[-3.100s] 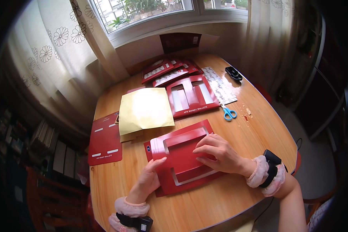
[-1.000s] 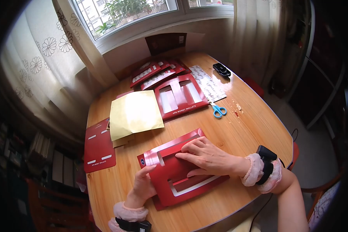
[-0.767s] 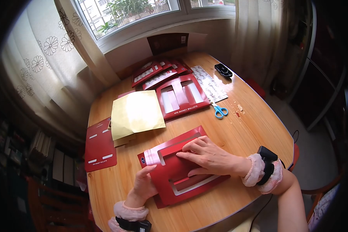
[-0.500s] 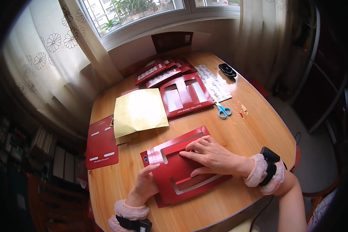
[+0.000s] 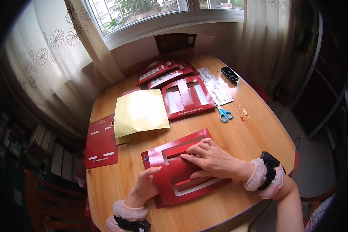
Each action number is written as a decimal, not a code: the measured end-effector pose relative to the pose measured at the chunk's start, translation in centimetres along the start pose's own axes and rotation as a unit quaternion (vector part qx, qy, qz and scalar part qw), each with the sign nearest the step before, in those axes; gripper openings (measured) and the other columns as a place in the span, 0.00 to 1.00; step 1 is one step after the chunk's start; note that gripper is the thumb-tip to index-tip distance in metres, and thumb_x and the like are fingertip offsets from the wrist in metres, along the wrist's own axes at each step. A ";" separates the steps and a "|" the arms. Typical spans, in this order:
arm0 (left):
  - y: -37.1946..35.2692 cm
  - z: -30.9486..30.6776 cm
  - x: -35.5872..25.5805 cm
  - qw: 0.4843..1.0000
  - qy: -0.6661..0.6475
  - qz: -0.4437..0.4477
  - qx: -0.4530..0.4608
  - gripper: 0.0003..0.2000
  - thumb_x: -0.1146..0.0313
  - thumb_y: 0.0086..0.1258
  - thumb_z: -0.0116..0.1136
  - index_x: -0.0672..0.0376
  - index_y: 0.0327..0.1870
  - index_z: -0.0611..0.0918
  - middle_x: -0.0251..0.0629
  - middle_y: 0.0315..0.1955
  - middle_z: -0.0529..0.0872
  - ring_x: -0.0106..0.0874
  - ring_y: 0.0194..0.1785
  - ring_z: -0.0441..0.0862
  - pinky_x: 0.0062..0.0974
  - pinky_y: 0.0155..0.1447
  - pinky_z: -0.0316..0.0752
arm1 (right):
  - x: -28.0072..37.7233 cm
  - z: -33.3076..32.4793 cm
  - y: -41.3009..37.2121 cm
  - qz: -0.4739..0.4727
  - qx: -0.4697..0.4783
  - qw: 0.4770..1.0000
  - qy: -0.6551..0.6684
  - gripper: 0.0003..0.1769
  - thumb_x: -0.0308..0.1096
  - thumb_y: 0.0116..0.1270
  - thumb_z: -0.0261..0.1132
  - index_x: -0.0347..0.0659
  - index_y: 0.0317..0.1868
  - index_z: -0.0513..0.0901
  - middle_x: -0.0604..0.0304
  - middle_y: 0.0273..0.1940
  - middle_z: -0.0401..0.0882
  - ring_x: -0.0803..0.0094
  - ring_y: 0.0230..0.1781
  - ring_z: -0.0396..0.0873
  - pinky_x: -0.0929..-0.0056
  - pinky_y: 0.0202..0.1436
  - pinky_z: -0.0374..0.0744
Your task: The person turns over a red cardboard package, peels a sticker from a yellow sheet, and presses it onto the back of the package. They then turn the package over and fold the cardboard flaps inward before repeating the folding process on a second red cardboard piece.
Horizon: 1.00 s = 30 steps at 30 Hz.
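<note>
A red cardboard money-wallet packet [image 5: 164,185] with two long cut-out windows lies tilted on the table in front of me. My left hand [image 5: 146,183] holds its left end, thumb on top and the other fingers hidden underneath. My right hand [image 5: 212,160] is over the middle, with bent fingertips at the upper window and the thumb near the lower one, gripping the band between them. Behind it, a similar packet [image 5: 189,107] printed "4PK MONEY WALLETS" lies beside yellow paper sheets [image 5: 141,112].
At the back is a pile of red packets [image 5: 152,73]. To the right lie a patterned sheet [image 5: 216,87], blue-handled scissors [image 5: 225,115], a black object [image 5: 229,74] and small scraps [image 5: 243,113]. A flat red card [image 5: 100,145] rests at the left edge of the wooden table [image 5: 116,185].
The view has shifted slightly. Both hands keep nearly the same hold on the packet, and the right fingers have moved only a little.
</note>
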<state>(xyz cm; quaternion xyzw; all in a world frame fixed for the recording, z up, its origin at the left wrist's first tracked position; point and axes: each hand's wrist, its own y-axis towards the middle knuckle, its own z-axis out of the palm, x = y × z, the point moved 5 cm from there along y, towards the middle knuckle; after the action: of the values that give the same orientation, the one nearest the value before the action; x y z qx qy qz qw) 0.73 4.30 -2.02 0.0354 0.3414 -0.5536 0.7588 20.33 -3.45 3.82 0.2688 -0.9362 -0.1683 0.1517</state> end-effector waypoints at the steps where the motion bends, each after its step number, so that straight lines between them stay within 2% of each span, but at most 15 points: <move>1: 0.0 0.1 0.0 1.000 0.003 0.000 0.001 0.28 0.60 0.71 0.55 0.65 0.69 0.72 0.47 0.61 0.82 0.40 0.63 0.80 0.41 0.69 0.73 | 0.1 -0.1 0.0 0.000 -0.001 1.000 -0.003 0.35 0.52 0.63 0.71 0.39 0.64 0.76 0.57 0.55 0.75 0.64 0.56 0.73 0.60 0.66 0.66; 18: 0.0 0.4 0.2 1.000 0.016 0.006 -0.006 0.26 0.61 0.70 0.56 0.63 0.68 0.73 0.45 0.60 0.82 0.38 0.61 0.81 0.40 0.66 0.75 | 0.7 0.1 0.2 -0.023 -0.014 0.999 -0.024 0.33 0.45 0.58 0.74 0.38 0.60 0.76 0.61 0.49 0.74 0.66 0.52 0.74 0.64 0.62 0.67; 21: 0.2 0.0 0.2 0.999 0.028 0.016 -0.020 0.25 0.61 0.73 0.53 0.63 0.68 0.73 0.46 0.60 0.83 0.40 0.60 0.81 0.41 0.66 0.75 | 0.6 0.2 0.2 -0.022 -0.019 0.999 -0.023 0.33 0.46 0.59 0.74 0.39 0.60 0.77 0.60 0.49 0.74 0.66 0.51 0.74 0.64 0.62 0.68; 23: 0.9 -1.1 0.5 0.997 0.026 0.013 -0.072 0.24 0.59 0.77 0.47 0.65 0.67 0.73 0.47 0.60 0.82 0.41 0.60 0.82 0.42 0.67 0.75 | 0.4 0.3 0.1 -0.002 -0.019 1.000 -0.004 0.32 0.48 0.60 0.73 0.39 0.60 0.77 0.60 0.49 0.74 0.65 0.52 0.74 0.64 0.61 0.69; 26: 1.3 -2.0 0.7 0.997 -0.021 0.000 -0.069 0.24 0.58 0.79 0.42 0.67 0.66 0.73 0.50 0.58 0.83 0.42 0.58 0.83 0.43 0.67 0.75 | 0.1 0.1 -0.1 0.014 0.003 1.000 0.002 0.34 0.51 0.62 0.73 0.42 0.63 0.77 0.58 0.52 0.75 0.61 0.52 0.74 0.60 0.62 0.69; 30: 1.3 -1.6 0.5 0.997 -0.039 -0.007 -0.072 0.24 0.57 0.78 0.42 0.67 0.64 0.74 0.50 0.55 0.85 0.42 0.55 0.85 0.42 0.64 0.78 | -0.5 0.3 -0.3 0.021 -0.004 1.000 0.010 0.34 0.51 0.61 0.73 0.43 0.63 0.78 0.58 0.52 0.76 0.61 0.53 0.75 0.61 0.62 0.69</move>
<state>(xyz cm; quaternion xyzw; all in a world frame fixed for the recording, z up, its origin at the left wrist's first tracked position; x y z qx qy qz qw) 1.20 5.06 -3.93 -0.0433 0.3503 -0.5335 0.7686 20.76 -3.35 3.31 0.2501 -0.9395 -0.1658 0.1653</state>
